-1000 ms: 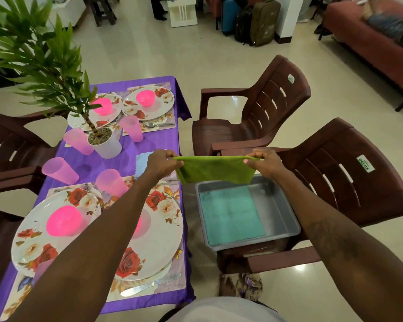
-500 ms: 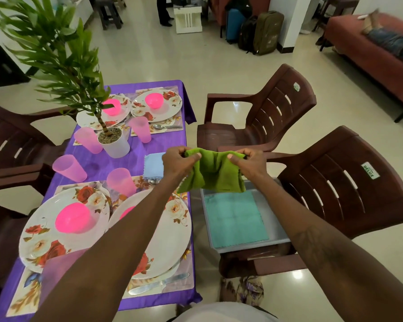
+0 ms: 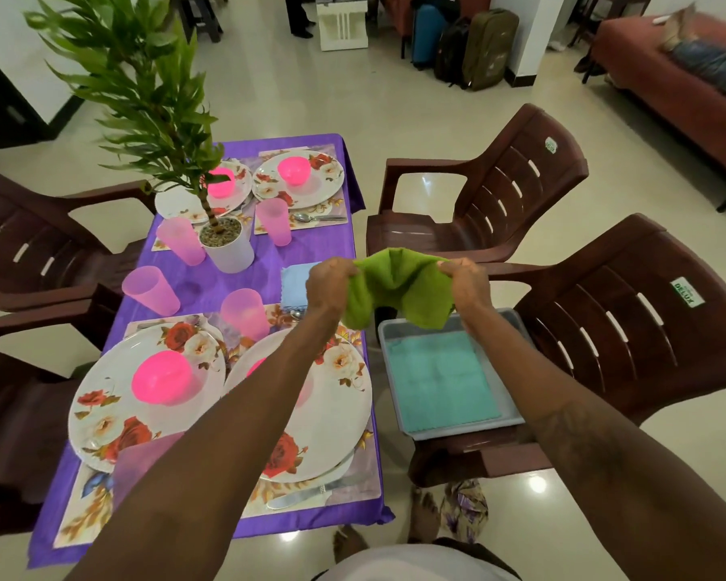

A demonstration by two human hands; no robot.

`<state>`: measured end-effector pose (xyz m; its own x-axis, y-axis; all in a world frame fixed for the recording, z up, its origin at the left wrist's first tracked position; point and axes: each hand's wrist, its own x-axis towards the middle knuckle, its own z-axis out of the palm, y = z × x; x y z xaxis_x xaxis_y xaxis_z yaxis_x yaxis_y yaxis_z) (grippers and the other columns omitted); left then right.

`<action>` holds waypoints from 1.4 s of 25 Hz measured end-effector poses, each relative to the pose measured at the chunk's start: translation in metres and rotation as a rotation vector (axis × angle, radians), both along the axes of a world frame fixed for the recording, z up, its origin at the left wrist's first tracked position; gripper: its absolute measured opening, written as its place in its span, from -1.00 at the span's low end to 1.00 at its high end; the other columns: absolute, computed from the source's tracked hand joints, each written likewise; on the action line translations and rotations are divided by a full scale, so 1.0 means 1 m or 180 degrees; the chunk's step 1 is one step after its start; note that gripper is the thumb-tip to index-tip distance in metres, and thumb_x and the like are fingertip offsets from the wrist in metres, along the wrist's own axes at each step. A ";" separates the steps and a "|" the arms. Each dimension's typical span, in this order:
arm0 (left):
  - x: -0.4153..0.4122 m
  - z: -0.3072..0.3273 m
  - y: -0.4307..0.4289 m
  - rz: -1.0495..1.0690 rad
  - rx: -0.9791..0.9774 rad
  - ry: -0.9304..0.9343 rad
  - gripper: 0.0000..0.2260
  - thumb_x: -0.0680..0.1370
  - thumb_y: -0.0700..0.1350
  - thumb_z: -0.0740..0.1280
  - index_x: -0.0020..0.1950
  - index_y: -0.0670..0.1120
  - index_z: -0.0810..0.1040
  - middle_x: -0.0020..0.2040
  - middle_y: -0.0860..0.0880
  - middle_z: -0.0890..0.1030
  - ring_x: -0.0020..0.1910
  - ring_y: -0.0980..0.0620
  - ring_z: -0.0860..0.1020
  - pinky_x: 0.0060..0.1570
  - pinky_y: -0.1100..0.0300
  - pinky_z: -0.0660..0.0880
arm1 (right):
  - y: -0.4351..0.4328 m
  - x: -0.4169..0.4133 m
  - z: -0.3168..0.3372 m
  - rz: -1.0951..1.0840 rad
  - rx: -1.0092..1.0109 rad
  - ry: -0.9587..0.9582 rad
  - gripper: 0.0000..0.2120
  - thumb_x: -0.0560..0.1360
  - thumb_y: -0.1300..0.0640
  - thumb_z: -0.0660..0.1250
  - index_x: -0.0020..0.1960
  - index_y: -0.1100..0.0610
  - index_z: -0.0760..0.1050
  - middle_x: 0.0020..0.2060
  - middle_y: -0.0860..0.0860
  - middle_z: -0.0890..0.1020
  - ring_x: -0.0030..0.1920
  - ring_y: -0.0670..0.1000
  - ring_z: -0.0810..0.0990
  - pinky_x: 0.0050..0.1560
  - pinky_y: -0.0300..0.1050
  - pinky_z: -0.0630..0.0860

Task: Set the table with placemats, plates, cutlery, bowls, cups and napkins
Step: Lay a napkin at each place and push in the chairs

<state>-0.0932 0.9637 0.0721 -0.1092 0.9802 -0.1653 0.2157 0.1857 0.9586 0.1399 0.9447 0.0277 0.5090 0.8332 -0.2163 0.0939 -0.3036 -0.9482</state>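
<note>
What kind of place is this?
Most likely a home's living and dining room: a purple-clothed table set with floral plates, brown plastic armchairs beside it, a red sofa and suitcases farther back. The left hand and right hand grip a green napkin.

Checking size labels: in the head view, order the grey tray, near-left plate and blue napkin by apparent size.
Largest, alike, so not ranked: near-left plate and grey tray.
Smallest: blue napkin, though it is farther away and partly behind the left hand.
</note>
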 end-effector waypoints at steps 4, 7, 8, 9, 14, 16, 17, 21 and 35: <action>-0.022 0.012 -0.001 0.0001 -0.0684 -0.1538 -0.96 0.32 -0.13 0.27 -0.34 -0.04 0.47 -0.34 -0.01 0.46 -0.29 -0.06 0.45 -0.19 0.08 0.48 | -0.009 0.014 -0.007 -0.0125 -0.0044 0.0311 -0.84 0.52 -0.01 0.44 -0.06 0.08 0.60 -0.11 0.11 0.71 -0.08 0.13 0.64 -0.01 0.10 0.62; -0.025 0.016 -0.005 -0.0495 -0.1099 -0.2321 -0.90 0.26 -0.15 0.26 -0.26 -0.12 0.48 -0.27 -0.05 0.47 -0.25 -0.09 0.47 -0.09 0.06 0.50 | -0.017 0.012 -0.007 -0.0098 0.0098 0.0631 -0.91 0.54 0.08 0.45 -0.02 0.09 0.61 -0.10 0.11 0.71 -0.09 0.11 0.66 -0.02 0.07 0.63; -0.025 0.014 -0.006 -0.0703 -0.1204 -0.2485 -0.86 0.27 -0.13 0.24 -0.25 -0.14 0.53 -0.24 -0.08 0.53 -0.21 -0.12 0.52 -0.03 0.03 0.52 | -0.019 0.012 -0.007 -0.0128 0.0143 0.0670 -0.95 0.54 0.14 0.46 -0.01 0.09 0.61 -0.10 0.11 0.71 -0.09 0.09 0.66 -0.02 0.05 0.63; -0.024 0.013 -0.007 -0.0873 -0.1297 -0.2595 -0.80 0.30 -0.12 0.22 -0.24 -0.16 0.59 -0.21 -0.12 0.59 -0.18 -0.16 0.57 0.03 0.01 0.54 | -0.021 0.012 -0.008 -0.0168 0.0157 0.0653 -0.94 0.54 0.18 0.47 -0.01 0.07 0.62 -0.10 0.10 0.71 -0.10 0.08 0.66 -0.04 0.03 0.64; -0.016 0.013 -0.018 -0.1348 -0.1555 -0.2918 -0.67 0.36 -0.10 0.14 -0.12 -0.21 0.65 -0.10 -0.19 0.68 -0.11 -0.19 0.66 0.12 -0.04 0.54 | -0.029 0.007 -0.010 0.0023 0.0077 0.0885 -0.85 0.55 0.26 0.45 0.06 0.04 0.64 -0.05 0.10 0.71 -0.04 0.09 0.67 0.04 0.03 0.66; -0.010 0.009 -0.020 -0.1467 -0.1748 -0.2984 -0.68 0.35 -0.09 0.15 -0.05 -0.19 0.59 -0.03 -0.19 0.66 -0.05 -0.21 0.64 0.17 -0.06 0.54 | -0.030 0.000 -0.007 0.0277 -0.0028 0.1081 -0.85 0.58 0.24 0.40 0.07 0.03 0.66 -0.04 0.07 0.72 0.01 0.08 0.65 0.09 0.07 0.61; -0.007 0.007 -0.021 -0.1561 -0.1810 -0.3046 -0.71 0.35 -0.09 0.16 -0.08 -0.17 0.57 -0.05 -0.18 0.66 -0.05 -0.20 0.63 0.19 -0.07 0.52 | -0.031 -0.007 -0.005 0.0428 -0.0083 0.1220 -0.85 0.59 0.21 0.39 0.09 0.02 0.67 -0.06 0.04 0.73 0.01 0.07 0.64 0.09 0.07 0.57; 0.008 0.002 -0.018 -0.1980 -0.1910 -0.2656 -0.79 0.43 -0.13 0.26 -0.03 -0.19 0.57 -0.02 -0.17 0.63 0.00 -0.19 0.60 0.24 -0.10 0.50 | -0.035 -0.032 0.007 0.0973 -0.0185 0.1821 -0.75 0.61 0.12 0.34 0.26 0.07 0.64 -0.03 0.08 0.73 -0.03 0.10 0.66 0.07 0.06 0.56; 0.007 0.013 0.003 -0.1933 0.1433 0.1769 -0.82 0.43 -0.12 0.60 0.01 -0.05 0.78 -0.07 -0.02 0.76 -0.16 0.08 0.63 -0.05 0.14 0.61 | -0.039 -0.003 0.019 0.1877 -0.0058 0.0603 -0.78 0.60 0.35 0.34 -0.03 0.11 0.71 -0.05 0.07 0.75 -0.08 -0.02 0.71 -0.08 -0.16 0.61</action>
